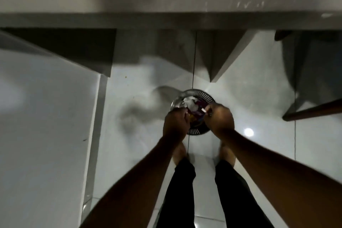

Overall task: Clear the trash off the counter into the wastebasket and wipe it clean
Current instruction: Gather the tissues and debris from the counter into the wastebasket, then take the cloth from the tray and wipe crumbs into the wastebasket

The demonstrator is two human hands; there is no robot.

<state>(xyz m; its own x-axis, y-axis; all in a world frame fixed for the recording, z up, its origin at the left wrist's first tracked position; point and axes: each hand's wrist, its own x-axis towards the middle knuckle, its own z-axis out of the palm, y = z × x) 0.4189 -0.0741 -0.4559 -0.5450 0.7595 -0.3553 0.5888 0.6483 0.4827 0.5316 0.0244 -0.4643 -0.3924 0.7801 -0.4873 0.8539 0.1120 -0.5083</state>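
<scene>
Hovering over the wastebasket (207, 96) so scraps fall inside, left hand (176, 123) and right hand (220, 118) are held curled; grip contents cannot be told through blur

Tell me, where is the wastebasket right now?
In the head view the wastebasket stands on the white tiled floor, centre frame, under both hands and just ahead of the person's bare feet.
</scene>
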